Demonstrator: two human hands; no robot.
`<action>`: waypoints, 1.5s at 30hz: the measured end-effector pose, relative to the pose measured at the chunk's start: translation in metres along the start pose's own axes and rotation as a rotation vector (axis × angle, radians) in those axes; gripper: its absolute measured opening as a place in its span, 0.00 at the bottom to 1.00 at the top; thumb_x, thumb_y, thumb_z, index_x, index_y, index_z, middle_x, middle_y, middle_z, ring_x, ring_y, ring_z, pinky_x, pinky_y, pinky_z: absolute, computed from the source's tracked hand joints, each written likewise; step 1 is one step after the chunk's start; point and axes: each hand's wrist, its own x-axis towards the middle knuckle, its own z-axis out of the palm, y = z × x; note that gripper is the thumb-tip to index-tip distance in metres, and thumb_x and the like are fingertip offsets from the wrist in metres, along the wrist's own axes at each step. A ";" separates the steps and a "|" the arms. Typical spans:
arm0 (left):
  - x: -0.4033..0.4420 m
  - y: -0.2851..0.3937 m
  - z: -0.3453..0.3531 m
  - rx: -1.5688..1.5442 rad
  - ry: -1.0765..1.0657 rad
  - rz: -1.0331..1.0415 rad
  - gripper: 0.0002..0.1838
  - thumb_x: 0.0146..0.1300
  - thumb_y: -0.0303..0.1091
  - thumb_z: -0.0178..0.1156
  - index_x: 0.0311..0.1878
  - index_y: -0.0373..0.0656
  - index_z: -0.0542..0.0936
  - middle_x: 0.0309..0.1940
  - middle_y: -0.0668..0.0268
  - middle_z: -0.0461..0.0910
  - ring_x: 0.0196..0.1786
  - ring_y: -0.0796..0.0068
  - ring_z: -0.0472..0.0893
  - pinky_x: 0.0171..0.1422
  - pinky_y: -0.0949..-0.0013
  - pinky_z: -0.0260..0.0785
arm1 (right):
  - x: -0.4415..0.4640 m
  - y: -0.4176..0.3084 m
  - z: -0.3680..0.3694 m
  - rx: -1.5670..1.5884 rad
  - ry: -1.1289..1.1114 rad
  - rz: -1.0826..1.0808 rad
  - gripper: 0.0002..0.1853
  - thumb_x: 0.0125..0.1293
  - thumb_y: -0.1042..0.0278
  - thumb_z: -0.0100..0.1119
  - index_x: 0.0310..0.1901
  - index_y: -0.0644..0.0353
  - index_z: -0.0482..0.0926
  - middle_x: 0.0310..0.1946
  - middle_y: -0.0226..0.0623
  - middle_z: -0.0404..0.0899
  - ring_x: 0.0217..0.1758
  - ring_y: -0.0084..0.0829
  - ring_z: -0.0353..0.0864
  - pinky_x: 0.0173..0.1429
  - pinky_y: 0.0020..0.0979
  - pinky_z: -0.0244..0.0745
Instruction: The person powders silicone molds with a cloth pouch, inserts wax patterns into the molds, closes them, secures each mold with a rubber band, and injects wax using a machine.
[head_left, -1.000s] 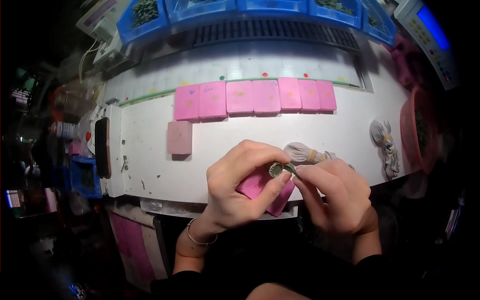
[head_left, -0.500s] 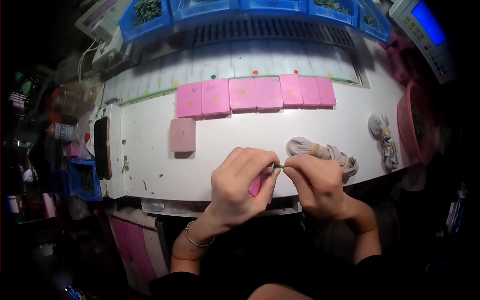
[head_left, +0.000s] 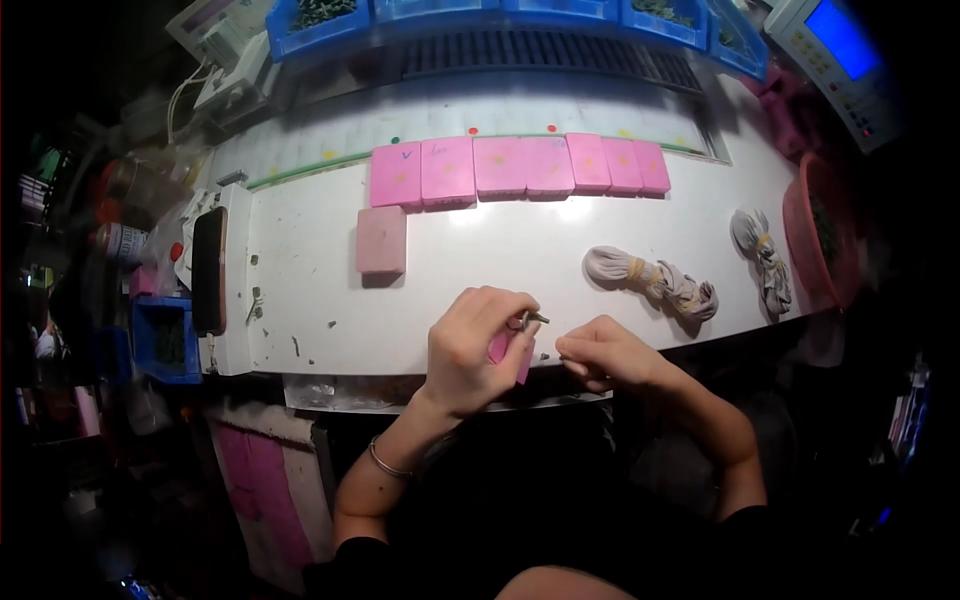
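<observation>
Left hand: I'm seeing it (head_left: pixel 465 345) pinching a small piece (head_left: pixel 535 320) and holding a pink block (head_left: pixel 510 350), lower centre.
Right hand: (head_left: pixel 615 352) hovering apart, right of it, fingers folding in, contents unclear.
Piece progress: handling is underway, no release showing; I'm not telling how much is remaining.

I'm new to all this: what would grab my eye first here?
Probably the row of bright pink blocks across the white table. Nearer, at the table's front edge, the left hand holds a small grey-green piece and a pink block, with the right hand apart beside it. A blue-lit screen glows at the top right.
</observation>
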 end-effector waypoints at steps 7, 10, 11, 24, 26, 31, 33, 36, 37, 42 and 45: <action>-0.004 0.004 0.010 -0.094 -0.007 -0.106 0.12 0.48 0.22 0.64 0.38 0.41 0.78 0.27 0.62 0.76 0.29 0.65 0.76 0.34 0.68 0.69 | -0.016 -0.002 0.022 -0.462 0.417 -0.580 0.13 0.64 0.73 0.56 0.49 0.66 0.71 0.30 0.39 0.80 0.28 0.20 0.79 0.31 0.21 0.74; 0.004 0.012 0.016 -0.185 -0.021 -0.153 0.13 0.49 0.24 0.66 0.40 0.39 0.78 0.30 0.61 0.78 0.32 0.67 0.80 0.37 0.70 0.72 | -0.013 -0.006 0.022 -0.722 0.486 -0.826 0.07 0.62 0.76 0.57 0.42 0.66 0.75 0.30 0.39 0.80 0.29 0.22 0.80 0.31 0.22 0.76; 0.006 0.014 0.017 -0.202 -0.022 -0.113 0.13 0.49 0.24 0.66 0.40 0.39 0.78 0.30 0.61 0.78 0.32 0.67 0.80 0.37 0.70 0.72 | -0.018 -0.012 0.020 -0.648 0.457 -0.775 0.06 0.62 0.77 0.57 0.40 0.66 0.75 0.30 0.38 0.80 0.29 0.22 0.80 0.31 0.22 0.75; 0.017 0.002 0.037 -0.437 0.025 -0.453 0.11 0.56 0.28 0.62 0.40 0.31 0.80 0.32 0.61 0.81 0.39 0.75 0.80 0.46 0.75 0.71 | -0.028 -0.199 -0.152 -0.914 1.276 -1.184 0.25 0.60 0.82 0.49 0.62 0.61 0.67 0.46 0.45 0.78 0.37 0.28 0.83 0.35 0.24 0.78; 0.019 -0.006 0.039 -0.496 0.056 -0.461 0.10 0.58 0.28 0.60 0.40 0.31 0.79 0.31 0.61 0.81 0.37 0.76 0.80 0.43 0.76 0.71 | -0.006 -0.175 -0.150 -0.868 1.154 -1.297 0.21 0.59 0.76 0.53 0.56 0.64 0.72 0.39 0.47 0.81 0.34 0.31 0.84 0.37 0.28 0.76; 0.029 -0.025 0.036 -0.987 0.173 -0.793 0.12 0.62 0.33 0.53 0.38 0.32 0.79 0.32 0.59 0.80 0.32 0.73 0.78 0.41 0.72 0.71 | -0.019 -0.082 -0.035 -1.025 0.599 -1.022 0.12 0.61 0.72 0.57 0.46 0.65 0.77 0.40 0.44 0.80 0.36 0.32 0.82 0.42 0.30 0.77; 0.036 -0.024 0.036 -1.173 0.212 -0.971 0.16 0.64 0.40 0.50 0.41 0.34 0.77 0.33 0.59 0.78 0.35 0.70 0.78 0.41 0.69 0.72 | -0.026 -0.064 -0.002 -1.128 0.402 -1.136 0.15 0.59 0.69 0.61 0.47 0.65 0.76 0.42 0.43 0.78 0.42 0.37 0.80 0.44 0.32 0.76; 0.040 -0.008 0.039 -1.312 0.112 -1.059 0.25 0.69 0.53 0.43 0.49 0.38 0.73 0.37 0.58 0.78 0.35 0.71 0.79 0.40 0.70 0.73 | -0.024 -0.049 0.014 -1.392 0.478 -1.196 0.16 0.55 0.66 0.64 0.43 0.65 0.75 0.39 0.42 0.76 0.43 0.41 0.75 0.46 0.36 0.72; 0.039 -0.006 0.038 -1.249 -0.020 -0.995 0.31 0.69 0.59 0.38 0.53 0.37 0.72 0.38 0.57 0.78 0.37 0.72 0.79 0.40 0.71 0.74 | -0.020 -0.046 0.008 -1.303 0.491 -1.182 0.14 0.55 0.67 0.63 0.41 0.64 0.75 0.37 0.42 0.75 0.42 0.41 0.74 0.45 0.36 0.72; 0.039 0.019 0.028 -1.100 -0.188 -0.729 0.45 0.62 0.71 0.26 0.68 0.43 0.60 0.30 0.63 0.78 0.28 0.79 0.77 0.33 0.76 0.72 | -0.020 -0.046 0.006 -1.173 0.583 -1.174 0.10 0.67 0.66 0.46 0.35 0.65 0.73 0.36 0.42 0.74 0.39 0.42 0.71 0.47 0.35 0.68; 0.043 0.043 0.014 -1.049 -0.251 -0.569 0.45 0.60 0.68 0.37 0.72 0.46 0.50 0.36 0.62 0.77 0.31 0.82 0.75 0.33 0.76 0.71 | -0.018 -0.053 0.000 -0.725 0.452 -0.939 0.19 0.72 0.61 0.34 0.37 0.66 0.74 0.36 0.43 0.73 0.43 0.39 0.69 0.52 0.35 0.64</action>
